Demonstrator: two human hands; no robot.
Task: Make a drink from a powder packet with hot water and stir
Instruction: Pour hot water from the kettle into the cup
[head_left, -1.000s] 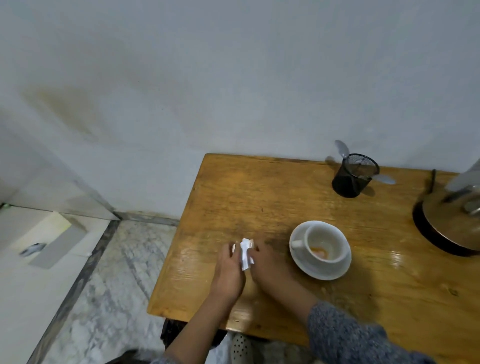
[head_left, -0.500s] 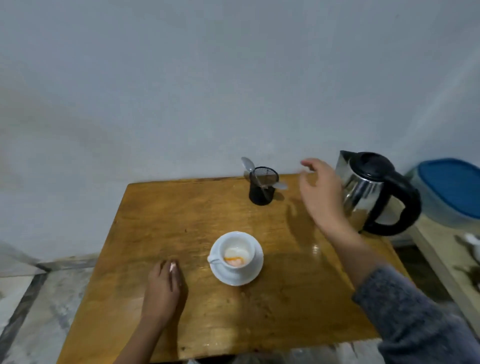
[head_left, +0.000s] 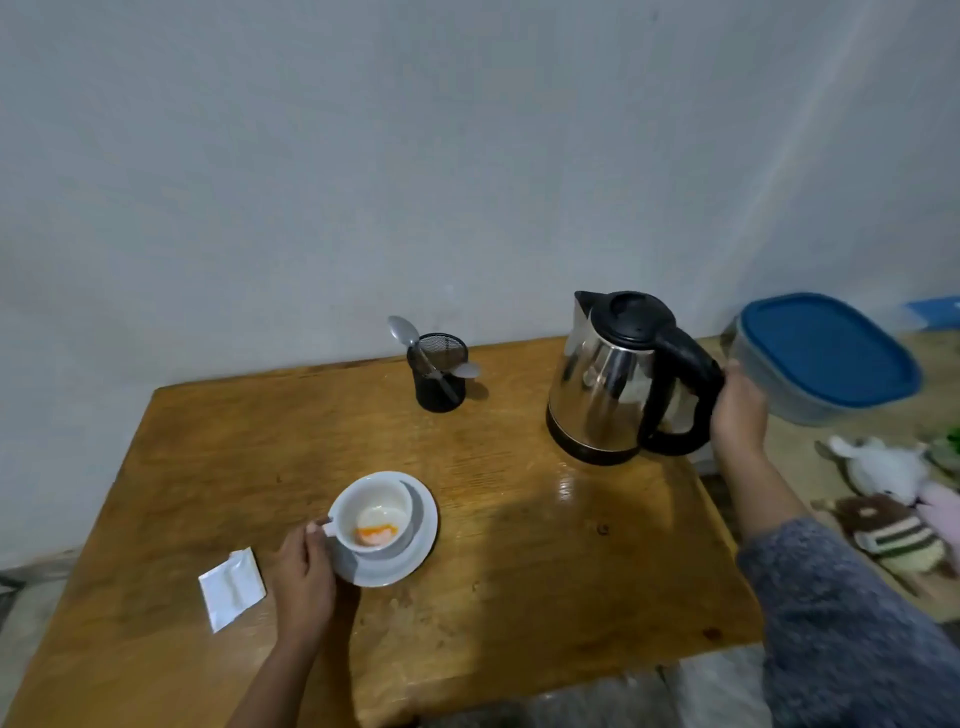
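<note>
Nearest the table's front edge, the emptied packet lies flat just left of the cup, released. The left hand steadies the cup by its handle on the saucer, orange powder inside. Far right of the cup, the right hand wraps the kettle's handle; better lift level, then pour slowly. Behind the cup, spoons wait in a holder.

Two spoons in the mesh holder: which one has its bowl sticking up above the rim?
The left spoon: its bowl rises above the black mesh holder on the wall side. The other spoon hangs its bowl low over the holder's right rim.
</note>
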